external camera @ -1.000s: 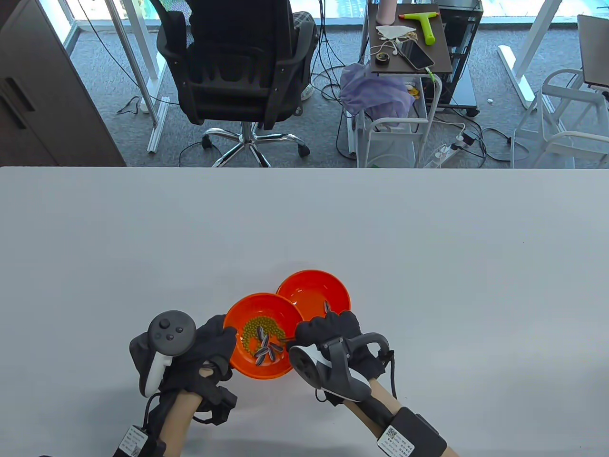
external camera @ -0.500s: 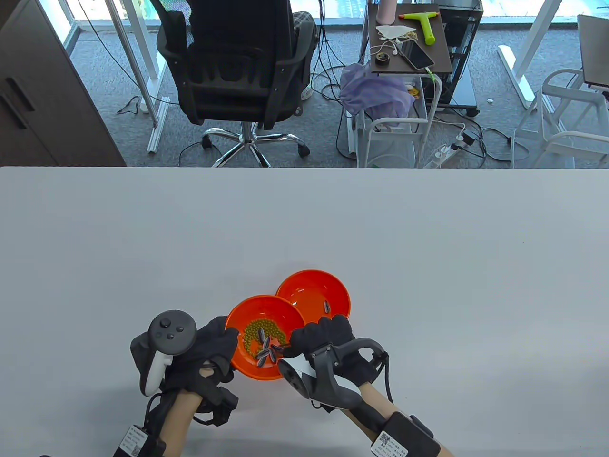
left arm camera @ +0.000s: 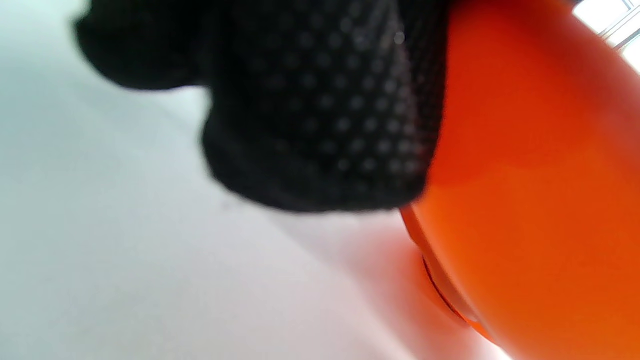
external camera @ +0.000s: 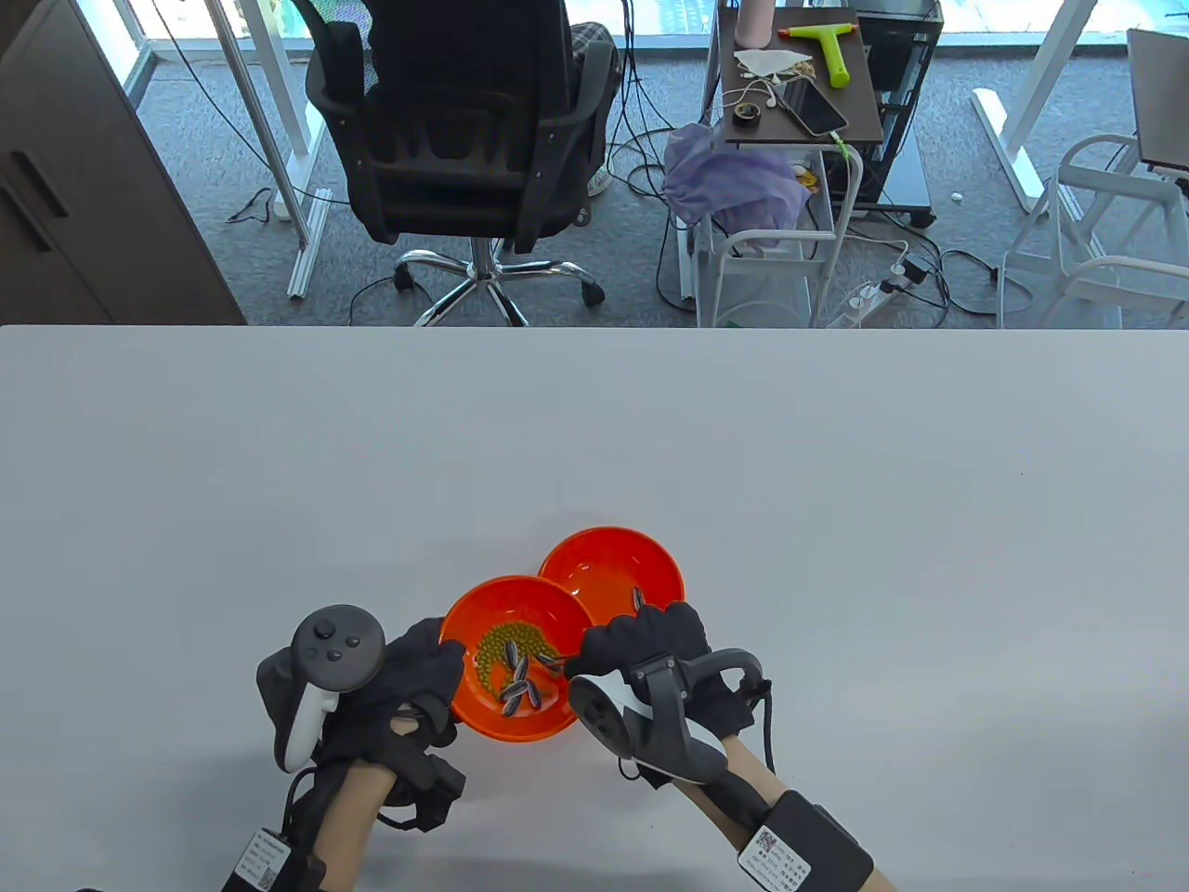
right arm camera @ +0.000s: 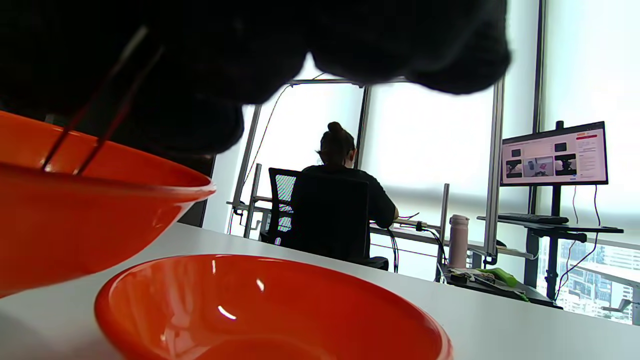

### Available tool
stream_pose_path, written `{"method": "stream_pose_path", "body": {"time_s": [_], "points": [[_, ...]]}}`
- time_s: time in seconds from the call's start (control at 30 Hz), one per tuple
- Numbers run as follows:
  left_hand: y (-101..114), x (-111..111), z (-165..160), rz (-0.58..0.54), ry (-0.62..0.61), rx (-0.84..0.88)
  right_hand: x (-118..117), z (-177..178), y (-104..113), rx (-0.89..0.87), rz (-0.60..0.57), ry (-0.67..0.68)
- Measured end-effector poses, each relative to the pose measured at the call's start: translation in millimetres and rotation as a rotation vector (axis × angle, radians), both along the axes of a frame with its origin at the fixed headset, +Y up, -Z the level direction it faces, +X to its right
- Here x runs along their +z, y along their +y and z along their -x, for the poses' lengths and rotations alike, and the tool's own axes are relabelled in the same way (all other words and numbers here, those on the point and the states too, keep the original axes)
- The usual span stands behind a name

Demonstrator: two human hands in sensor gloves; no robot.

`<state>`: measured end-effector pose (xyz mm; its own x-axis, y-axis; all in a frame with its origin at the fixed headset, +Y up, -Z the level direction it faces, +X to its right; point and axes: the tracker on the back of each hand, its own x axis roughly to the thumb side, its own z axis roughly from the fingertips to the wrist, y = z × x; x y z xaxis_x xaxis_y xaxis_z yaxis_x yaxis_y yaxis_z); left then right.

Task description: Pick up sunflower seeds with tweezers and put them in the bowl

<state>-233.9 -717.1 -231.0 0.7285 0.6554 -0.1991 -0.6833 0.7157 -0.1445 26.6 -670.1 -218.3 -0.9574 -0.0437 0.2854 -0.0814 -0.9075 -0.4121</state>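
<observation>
My left hand (external camera: 409, 683) gripped the near bowl (external camera: 483, 613) of green beans (external camera: 506, 641) and sunflower seeds (external camera: 520, 692), one seed (external camera: 638, 597) lay in the far bowl (external camera: 594, 557), and my right hand (external camera: 650, 650), pinching the tweezers (right arm camera: 95, 107), had drawn back from the seeds since half a second before.

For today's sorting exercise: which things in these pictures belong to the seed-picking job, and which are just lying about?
Job: left hand, right hand, tweezers, near bowl with sunflower seeds, far bowl.

Lying about: office chair, phone, green scraper.

beyond the white bench (external camera: 594, 418), grey carpet (external camera: 232, 260), a black office chair (external camera: 464, 130), a cluttered side cart (external camera: 799, 93), a dark cabinet (external camera: 84, 204) and bright windows (right arm camera: 425, 140).
</observation>
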Motion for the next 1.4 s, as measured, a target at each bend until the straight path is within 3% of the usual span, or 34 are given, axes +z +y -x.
{"method": "stream_pose_path", "body": {"time_s": [0.27,0.47,1.0,1.4], "points": [[0.5,0.0,0.5,-0.004,0.007,-0.007,-17.6,-35.5,10.8,-0.130,-0.029,-0.140],[0.6,0.1,0.5,-0.004,0.007,-0.008,-31.6,-49.6,-2.9,-0.101,0.014,-0.194],[1.2,0.2,0.8,-0.007,0.006,-0.012,-47.5,-53.3,-33.8,0.021,0.133,-0.215],[1.3,0.3,0.8,-0.009,0.007,-0.014,-45.0,-55.6,-30.0,0.007,0.101,-0.248]]}}
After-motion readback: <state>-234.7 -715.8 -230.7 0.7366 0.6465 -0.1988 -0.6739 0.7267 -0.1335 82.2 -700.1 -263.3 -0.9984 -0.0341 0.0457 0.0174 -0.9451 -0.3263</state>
